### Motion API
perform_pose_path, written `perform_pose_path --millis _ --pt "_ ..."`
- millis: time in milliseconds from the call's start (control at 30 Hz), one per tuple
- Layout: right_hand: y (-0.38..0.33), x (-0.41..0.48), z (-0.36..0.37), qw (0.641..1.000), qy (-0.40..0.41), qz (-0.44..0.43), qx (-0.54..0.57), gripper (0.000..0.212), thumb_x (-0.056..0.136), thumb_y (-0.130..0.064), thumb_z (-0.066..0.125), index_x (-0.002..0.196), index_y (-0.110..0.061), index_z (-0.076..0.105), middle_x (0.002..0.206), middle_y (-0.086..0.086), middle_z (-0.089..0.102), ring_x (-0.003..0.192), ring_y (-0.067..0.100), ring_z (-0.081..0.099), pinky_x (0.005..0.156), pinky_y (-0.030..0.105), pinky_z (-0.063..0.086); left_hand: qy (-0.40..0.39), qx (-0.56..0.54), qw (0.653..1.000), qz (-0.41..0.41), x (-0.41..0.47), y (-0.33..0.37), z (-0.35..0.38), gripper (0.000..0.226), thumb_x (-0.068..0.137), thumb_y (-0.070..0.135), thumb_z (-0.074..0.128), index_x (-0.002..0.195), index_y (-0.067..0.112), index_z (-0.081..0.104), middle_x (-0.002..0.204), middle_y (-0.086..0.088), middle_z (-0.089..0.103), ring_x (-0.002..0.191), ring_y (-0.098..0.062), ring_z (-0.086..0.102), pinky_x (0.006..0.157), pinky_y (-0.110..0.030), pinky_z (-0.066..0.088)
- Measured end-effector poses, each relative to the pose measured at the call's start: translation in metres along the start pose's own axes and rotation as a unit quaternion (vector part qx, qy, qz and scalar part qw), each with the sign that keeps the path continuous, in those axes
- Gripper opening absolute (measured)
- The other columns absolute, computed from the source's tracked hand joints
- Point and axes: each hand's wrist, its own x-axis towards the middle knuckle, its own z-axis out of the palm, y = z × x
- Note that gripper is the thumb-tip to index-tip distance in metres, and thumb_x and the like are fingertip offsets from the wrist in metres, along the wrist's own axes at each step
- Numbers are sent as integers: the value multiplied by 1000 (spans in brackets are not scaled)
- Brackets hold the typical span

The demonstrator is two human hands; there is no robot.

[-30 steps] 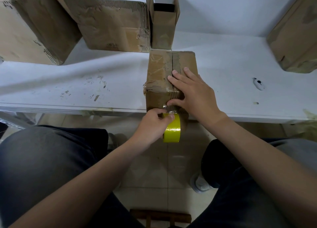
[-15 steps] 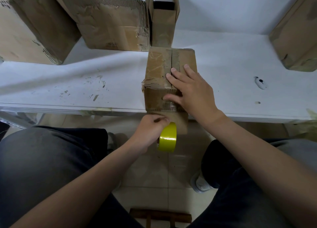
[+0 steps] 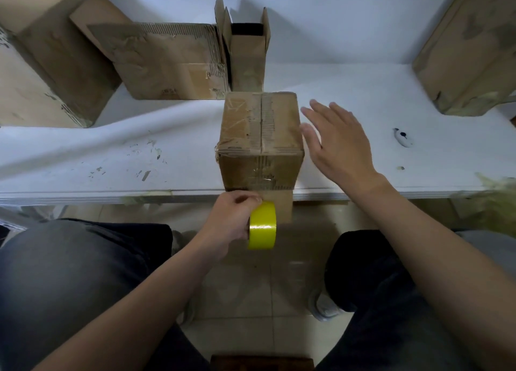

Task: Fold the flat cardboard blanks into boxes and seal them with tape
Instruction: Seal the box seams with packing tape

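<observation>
A small closed cardboard box (image 3: pixel 259 136) stands at the front edge of the white table (image 3: pixel 111 152), its top flaps meeting in a middle seam. Clear tape runs down its front face. Below the table edge my left hand (image 3: pixel 227 225) grips a yellow roll of tape (image 3: pixel 262 225), held just under the box front. My right hand (image 3: pixel 337 144) hovers beside the box's right side, fingers spread and straight, touching nothing.
An open narrow box (image 3: pixel 247 55) stands behind the small box. A flat worn blank (image 3: pixel 167 63) leans at the back left beside a big box (image 3: pixel 42 63). Another big box (image 3: pixel 472 55) sits at the right. A small white cutter (image 3: pixel 402 137) lies on the table.
My right hand has lifted off the top of the box and moved to its right side. My left hand has pulled the tape roll a little lower, below the table edge.
</observation>
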Motion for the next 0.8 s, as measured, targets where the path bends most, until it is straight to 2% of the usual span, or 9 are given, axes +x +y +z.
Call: perform_pose_path --millis 67,133,267,367,467,600,700,800 --pt "34 0 2 998 -21 57 -24 51 107 -43 28 145 -20 52 156 3 45 145 33 37 118 52 30 9 -7 1000 -16 -3 0 3 14 100 25 61 112 22 68 108 -7 64 90 -24 70 52 -26 54" --pt "69 -4 8 988 -72 127 -42 49 105 -40 30 143 -18 53 157 6 43 143 38 35 116 54 31 19 -12 999 -26 -5 -1 7 19 100 26 62 118 20 66 111 -7 63 91 -27 69 56 -30 56" --pt "119 -14 17 952 -183 239 -61 52 105 -41 34 153 -21 35 166 8 19 152 39 13 120 56 19 53 -6 998 -19 -7 1 16 24 99 28 63 120 18 66 110 -8 63 92 -28 67 65 -38 58" --pt "145 -16 20 937 -199 283 -58 58 104 -45 36 157 -20 27 168 10 7 153 40 5 120 58 14 70 -16 997 -26 -6 3 23 19 99 24 62 115 15 66 100 -9 64 82 -26 67 63 -38 58" --pt "166 -15 23 923 -210 320 -44 65 103 -47 39 159 -19 19 168 14 1 153 41 1 121 58 11 86 -23 995 -33 -5 4 29 12 100 21 61 109 16 67 99 -7 65 82 -25 65 63 -36 57" --pt "178 -16 25 921 -190 340 27 70 98 -41 51 156 -12 25 164 9 15 146 39 19 117 56 22 111 -26 993 -28 -6 6 35 11 100 20 61 109 16 66 97 -4 63 81 -22 63 61 -34 53" --pt "177 -21 23 940 -165 295 53 66 96 -30 53 155 -10 31 159 7 30 142 34 29 114 50 27 120 -24 992 -31 -7 7 36 17 100 21 61 115 15 66 101 -5 63 85 -24 63 60 -35 53" --pt "168 -24 21 961 -163 220 19 50 97 -25 42 143 -5 49 139 13 53 127 32 49 110 47 38 125 -18 991 -36 -5 5 38 18 100 21 61 116 15 65 102 -6 62 86 -24 61 61 -35 52"
